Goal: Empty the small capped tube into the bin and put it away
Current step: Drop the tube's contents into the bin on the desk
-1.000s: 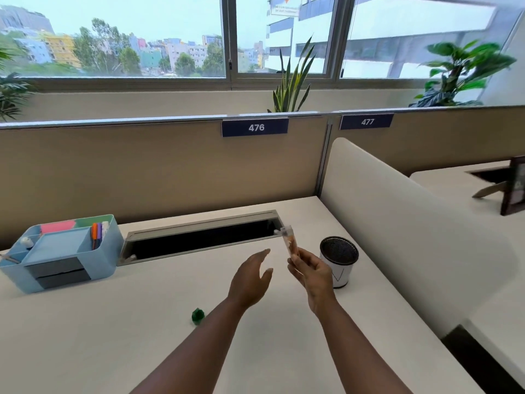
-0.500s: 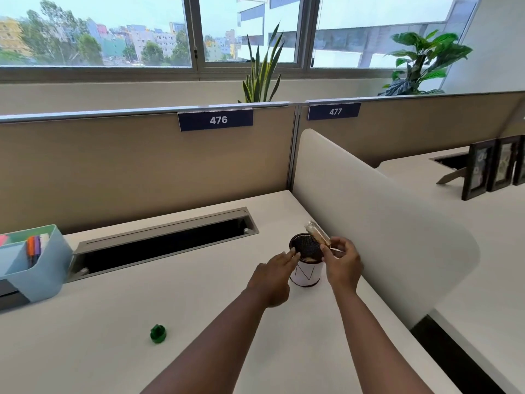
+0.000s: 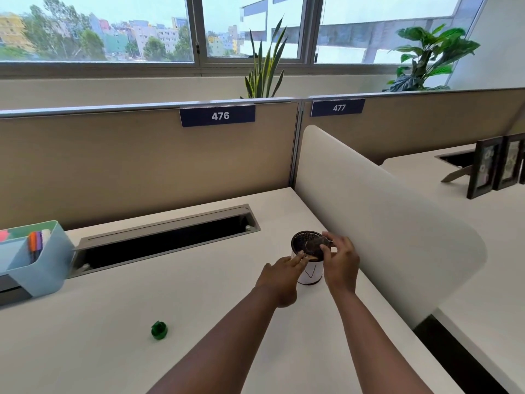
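A small white bin (image 3: 310,275) with a dark mesh opening stands on the white desk (image 3: 113,336) near the curved divider. My right hand (image 3: 341,263) grips a small clear tube (image 3: 314,245), tipped with its mouth down over the bin's opening. My left hand (image 3: 281,275) rests against the bin's left side, fingers touching its rim, holding nothing that I can see. A green cap (image 3: 159,330) lies alone on the desk at the lower left, well apart from both hands.
A light blue organiser (image 3: 42,268) with pens and sticky notes sits at the far left. An open cable slot (image 3: 164,240) runs along the back of the desk. The curved white divider (image 3: 383,223) stands right of the bin. Picture frames (image 3: 494,166) stand on the neighbouring desk.
My right hand carried the tube from mid-air to the bin and tipped it mouth-down over the opening. My left hand moved to the bin's side. The view shifted right.
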`<state>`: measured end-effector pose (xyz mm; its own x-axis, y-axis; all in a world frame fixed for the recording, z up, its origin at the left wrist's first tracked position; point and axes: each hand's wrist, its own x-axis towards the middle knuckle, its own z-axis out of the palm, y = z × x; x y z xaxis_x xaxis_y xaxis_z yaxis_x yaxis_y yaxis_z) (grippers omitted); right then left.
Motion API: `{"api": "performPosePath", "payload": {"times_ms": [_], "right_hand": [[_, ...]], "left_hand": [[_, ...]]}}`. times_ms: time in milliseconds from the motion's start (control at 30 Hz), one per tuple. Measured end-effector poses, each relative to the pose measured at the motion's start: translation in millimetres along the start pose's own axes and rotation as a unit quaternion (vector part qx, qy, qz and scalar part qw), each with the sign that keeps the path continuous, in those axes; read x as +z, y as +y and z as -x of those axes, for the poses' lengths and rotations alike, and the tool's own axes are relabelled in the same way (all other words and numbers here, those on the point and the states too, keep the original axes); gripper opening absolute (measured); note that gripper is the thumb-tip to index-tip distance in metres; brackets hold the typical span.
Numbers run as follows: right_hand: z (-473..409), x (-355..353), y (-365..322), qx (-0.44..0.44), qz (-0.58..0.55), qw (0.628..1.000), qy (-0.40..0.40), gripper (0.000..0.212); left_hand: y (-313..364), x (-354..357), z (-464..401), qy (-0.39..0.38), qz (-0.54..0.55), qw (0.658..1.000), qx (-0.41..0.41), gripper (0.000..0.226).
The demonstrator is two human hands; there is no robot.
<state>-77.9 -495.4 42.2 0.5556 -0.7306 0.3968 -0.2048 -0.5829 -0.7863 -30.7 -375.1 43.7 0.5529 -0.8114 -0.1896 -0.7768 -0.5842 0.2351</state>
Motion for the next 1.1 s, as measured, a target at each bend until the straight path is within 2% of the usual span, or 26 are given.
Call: {"api": "performPosePath", "payload": {"times_ms": [133, 233, 367, 467, 533, 567, 633, 700, 767, 833, 1000, 1033, 1100], "right_hand": [[-0.1, -0.3, 1.4, -0.007, 0.007, 1.000, 0.008, 0.029], [-2.0, -0.1, 0.1, 0.029, -0.003, 0.999, 0.019, 0.029], [-3.5, 0.7, -14.7, 0.103, -0.081, 0.988, 0.079, 0.026], [-4.8, 5.2, -29.8, 0.193, -0.195, 0.959, 0.074, 0.023], [-2.3, 10.4, -44.3, 0.278, -0.327, 0.903, 0.035, 0.016], [1.0, 12.9, -54.2, 0.315, -0.401, 0.860, 0.004, 0.010], [11.8, 18.5, -73.6, 0.368, -0.503, 0.780, -0.059, 0.010], [26.2, 27.6, -89.0, 0.393, -0.533, 0.737, -0.133, 0.009], [40.6, 37.5, -101.2, 0.398, -0.529, 0.722, -0.201, 0.009], [55.7, 50.0, -113.7, 0.399, -0.519, 0.712, -0.254, 0.011], [83.7, 81.4, -140.1, 0.384, -0.486, 0.717, -0.320, 0.019], [88.6, 88.8, -145.1, 0.380, -0.475, 0.724, -0.323, 0.020], [97.7, 102.3, -149.8, 0.360, -0.430, 0.762, -0.322, 0.017]], "left_hand": [[-0.5, -1.6, 0.9, -0.002, 0.012, 1.000, 0.003, 0.078], [-2.1, -1.8, 3.9, 0.028, 0.033, 0.999, 0.006, 0.080], [-13.1, -7.0, 11.0, 0.090, 0.114, 0.989, -0.026, 0.078], [-25.1, -13.4, 18.8, 0.135, 0.208, 0.967, -0.062, 0.066], [-32.2, -19.2, 24.8, 0.191, 0.276, 0.938, -0.086, 0.057], [-35.7, -23.3, 28.8, 0.218, 0.320, 0.916, -0.105, 0.053], [-41.9, -32.2, 39.0, 0.246, 0.433, 0.856, -0.142, 0.050], [-50.3, -40.7, 51.2, 0.250, 0.545, 0.787, -0.146, 0.050], [-60.8, -46.2, 63.7, 0.262, 0.618, 0.730, -0.129, 0.045], [-75.0, -49.4, 80.1, 0.286, 0.646, 0.696, -0.126, 0.035], [-111.5, -49.9, 116.3, 0.338, 0.645, 0.668, -0.153, 0.012], [-119.8, -51.0, 124.5, 0.353, 0.643, 0.661, -0.157, 0.010], [-134.5, -53.2, 138.8, 0.378, 0.632, 0.655, -0.169, 0.012]]}}
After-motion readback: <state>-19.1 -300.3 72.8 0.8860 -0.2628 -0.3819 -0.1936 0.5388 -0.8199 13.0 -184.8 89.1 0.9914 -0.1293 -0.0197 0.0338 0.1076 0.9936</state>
